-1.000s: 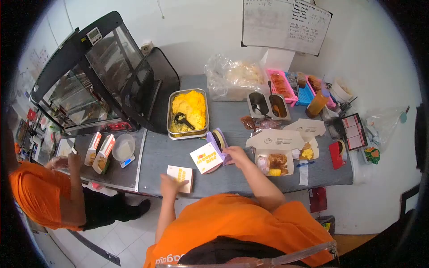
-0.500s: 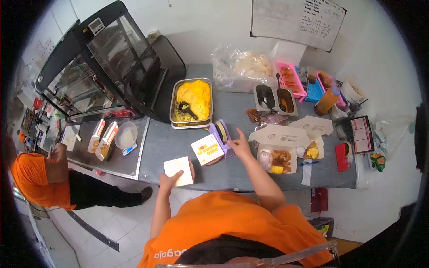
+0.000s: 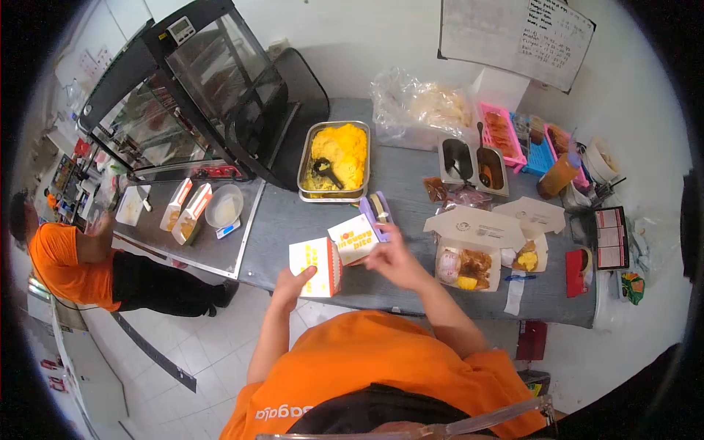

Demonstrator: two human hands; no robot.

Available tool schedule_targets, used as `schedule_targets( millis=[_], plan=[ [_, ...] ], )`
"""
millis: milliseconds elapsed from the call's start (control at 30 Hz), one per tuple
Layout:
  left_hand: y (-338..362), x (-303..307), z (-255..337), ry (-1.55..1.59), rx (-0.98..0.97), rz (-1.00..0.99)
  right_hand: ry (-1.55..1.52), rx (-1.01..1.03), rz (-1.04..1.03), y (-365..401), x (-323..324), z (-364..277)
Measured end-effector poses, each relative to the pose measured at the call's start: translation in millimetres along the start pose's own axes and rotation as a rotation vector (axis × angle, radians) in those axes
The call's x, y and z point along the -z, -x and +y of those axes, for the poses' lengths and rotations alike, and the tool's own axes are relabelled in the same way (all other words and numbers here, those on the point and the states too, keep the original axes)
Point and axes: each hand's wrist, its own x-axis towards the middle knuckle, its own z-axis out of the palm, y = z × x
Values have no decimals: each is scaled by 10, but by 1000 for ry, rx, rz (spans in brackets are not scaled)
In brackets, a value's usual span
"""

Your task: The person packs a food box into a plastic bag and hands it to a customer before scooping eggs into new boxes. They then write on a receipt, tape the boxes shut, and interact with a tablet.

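Note:
My left hand (image 3: 290,287) grips a white paper food box (image 3: 308,262) with yellow lettering and an orange side, its thumb on the front panel. A second box (image 3: 353,238) with the same print sits just behind it on the grey table, partly overlapped. Behind that box is a purple tape dispenser (image 3: 376,210) with a roll in it. My right hand (image 3: 400,262) is in front of the dispenser, beside the second box. Its fingers are bent together with the index raised; anything between the fingertips is too small to make out.
A steel tray of yellow rice (image 3: 339,158) with a black scoop stands behind the boxes. Right are open meal boxes (image 3: 463,268), sauce tins (image 3: 473,165) and a pink basket (image 3: 502,136). A glass display cabinet (image 3: 198,95) and a co-worker (image 3: 66,257) are left.
My left hand has brought its box rightward and up against the second box. My right hand has drawn back from the dispenser toward me. The whole view has shifted slightly.

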Motion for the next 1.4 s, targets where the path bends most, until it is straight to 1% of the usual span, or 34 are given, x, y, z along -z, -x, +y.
schedule_targets(
  millis=[33,67,100,167,200,233,267,300,333,367,400,433,500,567,600,633,700,733,767,833,867,900,933,967,1033,1067,1133,1167,1233,1267,1300,1333,1367,1400],
  plan=[
    [37,-33,41,-3,-27,-46,-1,-2,1,-62,-65,-217],
    [63,-62,72,-5,-57,-92,-39,-75,-102,-131,-120,-465],
    [89,-76,89,-5,-60,-93,-79,-147,-206,-174,-167,-589],
    [147,-67,95,7,-123,-159,-95,-174,-195,-197,-243,-580],
    [181,-61,74,8,-125,-154,-109,-202,-186,-211,-276,-566],
    [219,-61,36,117,-85,-153,-108,-198,-193,-218,-310,-550],
    [257,-64,-8,226,-43,-152,-143,-207,-162,-195,-359,-523],
    [279,-79,-78,228,-43,-146,-180,-219,-131,-157,-426,-478],
    [275,-112,-176,388,54,-174,-373,-255,-126,-129,-528,-304],
    [261,-158,-254,547,153,-202,-377,-258,-129,-85,-657,-106],
    [228,-231,-282,600,159,-451,-392,-219,-80,-38,-785,83],
    [356,-370,-176,735,222,-379,-404,-178,-32,-3,-855,230],
    [-51,-25,-679,776,117,-494,-414,-224,-22,5,-799,297],
    [-47,2,-496,393,35,50,792,108,214,-107,-628,190],
    [-193,160,-578,140,-75,62,841,34,109,-116,-599,276],
    [-320,277,-685,140,-72,59,843,30,109,-106,-611,352],
    [-421,338,-653,-505,-208,321,1012,-21,131,-115,-661,502],
    [-423,333,-566,-472,-147,274,1098,5,104,-107,-707,587],
    [-405,269,-532,-472,-150,272,1099,5,106,-110,-730,592],
    [-394,89,-511,-1086,-627,780,1126,-10,80,-123,-766,602],
    [-424,-10,-492,-925,-662,622,1129,-10,82,-142,-767,552],
    [-560,-48,-599,-977,-814,448,1044,-37,78,-161,-765,459],
    [-706,-153,-724,-840,-764,351,957,-62,74,-166,-765,408],
    [-818,-302,-794,-704,-713,257,959,-60,73,-154,-752,423],
    [-949,-578,-775,-731,-587,257,866,-4,106,-101,-677,498],
    [-933,-717,-696,-728,-590,256,870,-2,108,-73,-619,549],
    [-815,-942,-549,-391,-228,127,681,164,101,21,-505,664],
    [-816,-991,-558,-388,-230,121,688,163,103,59,-473,669],
    [-801,-1082,-582,-234,-139,166,373,141,102,135,-411,680],
    [-867,-1122,-685,-31,-142,172,377,138,106,156,-403,694],
    [-929,-1093,-741,-31,-142,167,355,201,105,160,-414,718],
    [-994,-996,-778,64,-19,106,331,266,104,165,-416,741],
    [-974,-955,-721,155,105,46,329,265,111,163,-387,737],
    [-900,-941,-643,154,106,-60,393,298,117,159,-344,737]
  ],
)
